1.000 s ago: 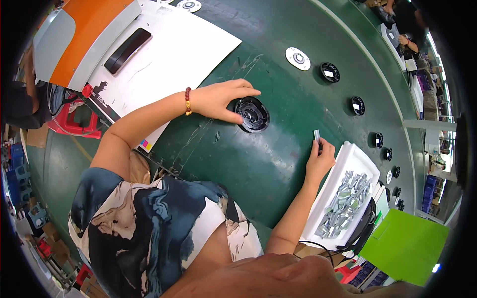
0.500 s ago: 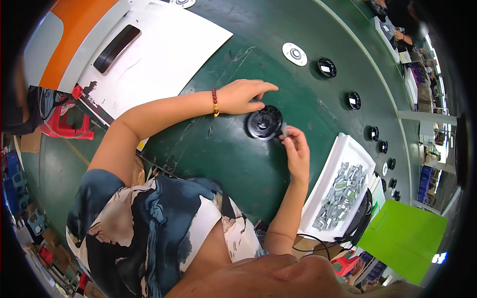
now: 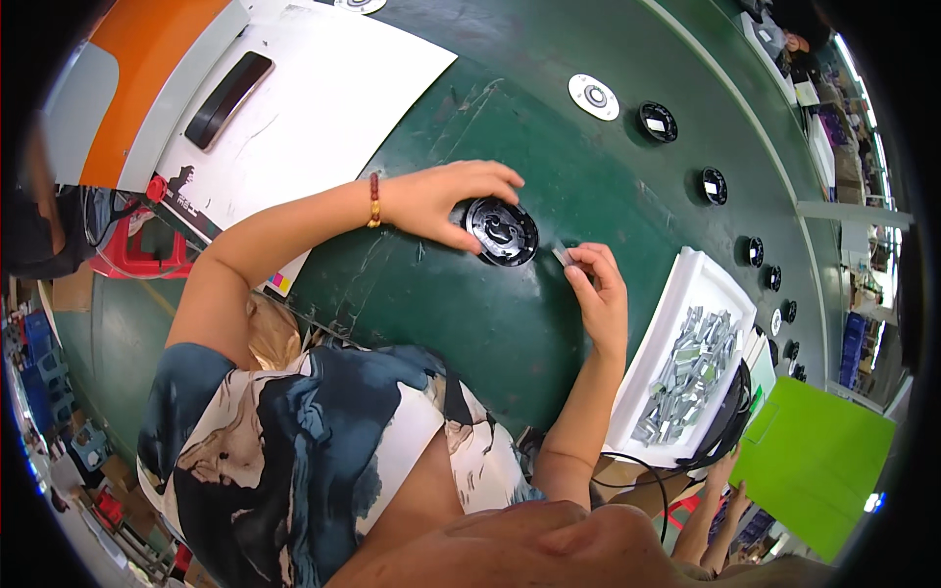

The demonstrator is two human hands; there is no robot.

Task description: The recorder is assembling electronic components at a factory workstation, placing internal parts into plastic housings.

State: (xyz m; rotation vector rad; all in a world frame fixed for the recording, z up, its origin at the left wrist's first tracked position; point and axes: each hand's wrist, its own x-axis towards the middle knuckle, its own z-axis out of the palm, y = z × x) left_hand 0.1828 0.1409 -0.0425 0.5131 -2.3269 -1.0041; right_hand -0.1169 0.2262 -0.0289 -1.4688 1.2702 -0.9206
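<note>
A black round dish-like part (image 3: 503, 233) lies on the green table, its shiny, moulded face turned up. My left hand (image 3: 441, 201), with a beaded bracelet at the wrist, curves round its left side, thumb on the near edge and fingers along the far edge. Just to the right, my right hand (image 3: 600, 284) pinches a small greyish, see-through piece (image 3: 563, 256) between thumb and fingertips, apart from the black part. A white tray (image 3: 647, 358) near my right forearm holds many small silvery-grey pieces (image 3: 686, 382).
White discs (image 3: 594, 97) and black round parts (image 3: 658, 122) stand in a line along the far right. A white sheet (image 3: 323, 88) with a dark oblong object (image 3: 227, 100) lies left, beside an orange-and-grey machine (image 3: 147, 83). Another person's hands (image 3: 725, 495) are near a green board (image 3: 818, 461).
My left hand has drawn the black part leftward, its thumb and fingers now spread round it. The part's upper face looks different. My right hand has come away from its edge, still pinching the small piece.
</note>
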